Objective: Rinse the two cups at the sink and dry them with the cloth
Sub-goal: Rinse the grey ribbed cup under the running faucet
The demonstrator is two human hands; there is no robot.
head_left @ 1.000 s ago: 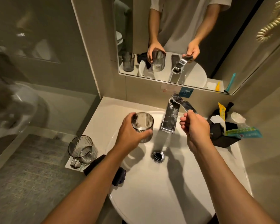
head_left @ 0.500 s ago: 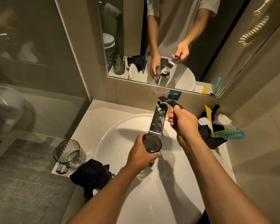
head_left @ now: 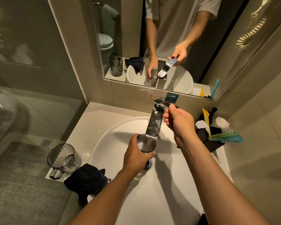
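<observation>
My left hand (head_left: pixel 135 157) grips a ribbed smoky glass cup (head_left: pixel 147 145) upright under the chrome tap spout (head_left: pixel 153 125), over the white basin (head_left: pixel 161 192). Water runs from the spout into the cup. My right hand (head_left: pixel 179 123) pinches the tap lever (head_left: pixel 165 103), which is lifted. A second ribbed cup with a handle (head_left: pixel 63 158) stands on the counter at the basin's left. A dark cloth (head_left: pixel 86 179) lies bunched beside it, against the basin rim.
A black holder with packets and a toothbrush wrapper (head_left: pixel 216 135) sits right of the tap. The mirror (head_left: pixel 169 46) hangs behind the sink. A glass shower partition (head_left: pixel 31 78) stands on the left. The drain (head_left: pixel 148 164) lies below the cup.
My left hand brought the cup from left of the tap to under the spout. My right hand lifted the lever, and water now flows into the cup.
</observation>
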